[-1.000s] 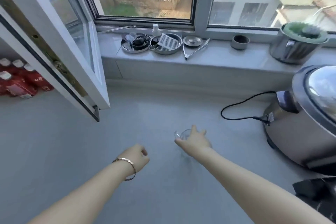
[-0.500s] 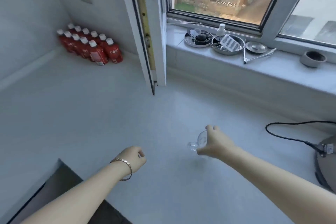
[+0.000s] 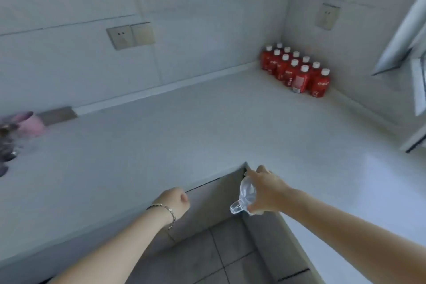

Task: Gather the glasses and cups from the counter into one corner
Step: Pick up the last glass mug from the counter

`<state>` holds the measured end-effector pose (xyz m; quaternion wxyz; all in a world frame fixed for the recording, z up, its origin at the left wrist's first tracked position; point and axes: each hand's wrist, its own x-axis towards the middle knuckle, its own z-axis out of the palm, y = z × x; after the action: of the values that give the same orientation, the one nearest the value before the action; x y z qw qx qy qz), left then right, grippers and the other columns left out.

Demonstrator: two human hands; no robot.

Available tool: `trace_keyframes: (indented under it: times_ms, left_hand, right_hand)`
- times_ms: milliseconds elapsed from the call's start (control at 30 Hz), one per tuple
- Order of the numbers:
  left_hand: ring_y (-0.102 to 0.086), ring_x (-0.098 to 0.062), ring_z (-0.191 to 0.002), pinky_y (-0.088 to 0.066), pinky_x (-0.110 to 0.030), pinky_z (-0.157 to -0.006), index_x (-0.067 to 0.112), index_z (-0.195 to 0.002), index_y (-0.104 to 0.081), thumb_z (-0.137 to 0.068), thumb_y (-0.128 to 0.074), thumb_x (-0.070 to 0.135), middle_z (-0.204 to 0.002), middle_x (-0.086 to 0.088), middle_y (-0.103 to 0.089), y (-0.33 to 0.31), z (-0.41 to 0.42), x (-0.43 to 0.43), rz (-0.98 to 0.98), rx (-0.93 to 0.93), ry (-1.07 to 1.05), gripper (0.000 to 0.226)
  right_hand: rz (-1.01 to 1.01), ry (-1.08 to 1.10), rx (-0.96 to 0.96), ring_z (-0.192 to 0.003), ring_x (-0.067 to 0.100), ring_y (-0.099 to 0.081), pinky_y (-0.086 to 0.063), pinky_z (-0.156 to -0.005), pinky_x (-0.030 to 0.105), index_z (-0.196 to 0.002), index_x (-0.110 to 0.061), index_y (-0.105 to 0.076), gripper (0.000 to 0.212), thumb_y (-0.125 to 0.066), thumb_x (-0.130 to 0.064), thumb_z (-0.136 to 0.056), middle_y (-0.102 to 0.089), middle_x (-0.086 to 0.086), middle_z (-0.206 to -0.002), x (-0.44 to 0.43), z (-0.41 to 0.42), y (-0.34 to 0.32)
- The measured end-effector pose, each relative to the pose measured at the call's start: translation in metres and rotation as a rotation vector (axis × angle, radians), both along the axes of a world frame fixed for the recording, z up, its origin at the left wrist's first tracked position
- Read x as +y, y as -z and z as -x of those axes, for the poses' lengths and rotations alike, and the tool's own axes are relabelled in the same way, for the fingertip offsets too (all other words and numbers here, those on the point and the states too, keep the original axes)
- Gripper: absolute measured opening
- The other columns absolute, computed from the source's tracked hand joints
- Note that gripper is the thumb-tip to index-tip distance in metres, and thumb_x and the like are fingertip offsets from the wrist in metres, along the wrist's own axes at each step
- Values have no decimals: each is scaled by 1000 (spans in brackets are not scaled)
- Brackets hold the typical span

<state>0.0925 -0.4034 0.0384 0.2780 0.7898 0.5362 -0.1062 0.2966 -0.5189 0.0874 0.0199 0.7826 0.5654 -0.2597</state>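
My right hand (image 3: 265,191) grips a small clear glass cup (image 3: 245,196) with a handle, held tilted in the air over the inner corner of the L-shaped grey counter (image 3: 184,134). My left hand (image 3: 175,200) is a closed fist with nothing in it, a bracelet on the wrist, hovering near the counter's front edge. At the far left edge a pink cup (image 3: 32,123) and some dark, blurred cups or glasses (image 3: 5,145) stand together on the counter.
A pack of red bottles with white caps (image 3: 297,71) fills the far counter corner. Wall sockets (image 3: 130,34) sit on the tiled wall. An open window sash (image 3: 405,37) juts in at the right. Tiled floor (image 3: 219,256) lies below.
My right hand lifted the glass cup off the counter near the cooker and carried it left as my view swung left; the window sill and cooker left the view, the pink cup appeared.
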Motion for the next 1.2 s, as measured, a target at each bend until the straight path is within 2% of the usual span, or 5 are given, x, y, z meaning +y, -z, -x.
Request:
trace_keyframes:
  times_ms: [133,300,533,767,1200]
  left_hand:
    - [-39,-18,-76,-33,-24,-70,28,-66,-37,-85,-45,9,-84,0,-43,-6,124,47,-42,16,-114,27]
    - [-47,-19,-81,-40,-27,-76,22,-82,-49,-89,-41,13,-89,2,-50,-13,252,88,-31,38,-289,14]
    - [-26,-9,-53,-20,-20,-50,28,-57,-28,-89,-43,14,-63,8,-28,-7,376,149,27,69,-480,38]
    - [-47,-18,-82,-39,-25,-73,22,-79,-46,-92,-43,20,-88,3,-49,5,457,242,96,80,-594,14]
    - [-54,-18,-95,-43,-26,-82,23,-83,-46,-94,-44,23,-101,0,-52,26,577,363,154,45,-581,11]
  right_hand:
    - [35,-165,-48,-109,21,-53,-52,-85,29,-129,-24,-44,70,-72,-23,-65,-44,-1,-120,79,96,0]
    - [-12,-301,-24,-119,21,-50,-45,-84,27,-141,-25,-32,87,-75,-31,-66,-39,-1,-132,158,196,-9]
    - [-52,-455,13,-123,19,-47,-50,-89,27,-147,-18,-23,97,-76,-30,-67,-36,-3,-138,266,306,3]
    - [-17,-570,63,-122,20,-46,-50,-89,28,-142,-22,-30,90,-78,-23,-66,-35,0,-134,390,391,39]
    - [13,-671,24,-125,28,-40,-48,-98,38,-141,-32,-33,87,-80,-19,-70,-37,6,-136,554,555,73]
